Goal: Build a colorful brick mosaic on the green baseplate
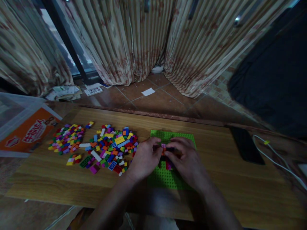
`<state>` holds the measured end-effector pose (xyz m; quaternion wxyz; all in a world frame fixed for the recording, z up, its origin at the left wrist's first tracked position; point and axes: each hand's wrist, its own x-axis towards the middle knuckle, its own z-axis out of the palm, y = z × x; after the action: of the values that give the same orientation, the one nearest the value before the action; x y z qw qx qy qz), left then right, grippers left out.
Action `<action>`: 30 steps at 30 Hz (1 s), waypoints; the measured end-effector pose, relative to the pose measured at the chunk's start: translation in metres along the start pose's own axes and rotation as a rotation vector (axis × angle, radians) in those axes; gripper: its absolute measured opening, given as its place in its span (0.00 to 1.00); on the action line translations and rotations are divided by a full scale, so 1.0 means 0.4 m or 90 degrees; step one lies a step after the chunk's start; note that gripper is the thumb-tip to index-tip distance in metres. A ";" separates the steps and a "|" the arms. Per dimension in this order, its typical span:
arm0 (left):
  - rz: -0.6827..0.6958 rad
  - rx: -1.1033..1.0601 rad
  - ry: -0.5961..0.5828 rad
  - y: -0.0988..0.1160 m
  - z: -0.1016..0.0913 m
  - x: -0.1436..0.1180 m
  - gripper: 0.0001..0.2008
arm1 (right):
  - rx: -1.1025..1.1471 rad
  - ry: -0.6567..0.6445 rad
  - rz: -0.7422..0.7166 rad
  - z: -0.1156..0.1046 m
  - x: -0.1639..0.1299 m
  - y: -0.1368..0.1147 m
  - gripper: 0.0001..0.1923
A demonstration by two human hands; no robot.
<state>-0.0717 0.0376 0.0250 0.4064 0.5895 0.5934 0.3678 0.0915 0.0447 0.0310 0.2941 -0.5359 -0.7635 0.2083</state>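
Note:
A green studded baseplate (165,177) lies on the wooden table (216,191) in front of me. My left hand (144,159) and my right hand (185,161) meet over its middle, fingertips pinched together around a small cluster of bricks (164,147) in pink, orange and dark colours. A few more bricks (168,165) stand on the plate just below the fingers. My hands hide how the cluster joins the plate.
A spread of several loose coloured bricks (110,147) lies left of the plate, with a smaller heap (66,138) further left. A clear bin with an orange label (26,131) stands far left. A black phone (247,145) and white cable (275,159) lie right.

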 end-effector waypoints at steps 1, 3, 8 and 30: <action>-0.001 -0.001 0.000 -0.001 0.000 0.000 0.11 | 0.001 -0.004 0.000 0.004 0.000 -0.002 0.06; -0.007 -0.008 -0.004 -0.002 0.001 0.000 0.11 | 0.004 -0.004 0.002 0.010 0.000 -0.002 0.06; -0.041 -0.057 -0.008 -0.006 0.004 0.004 0.12 | 0.019 -0.003 0.018 0.016 0.005 0.006 0.07; -0.135 -0.116 0.031 -0.006 0.018 0.015 0.10 | 0.104 -0.108 0.161 0.011 0.024 0.002 0.08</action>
<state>-0.0662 0.0431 0.0196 0.4804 0.4750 0.6263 0.3889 0.0867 0.0537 0.0295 0.2430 -0.5825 -0.6924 0.3495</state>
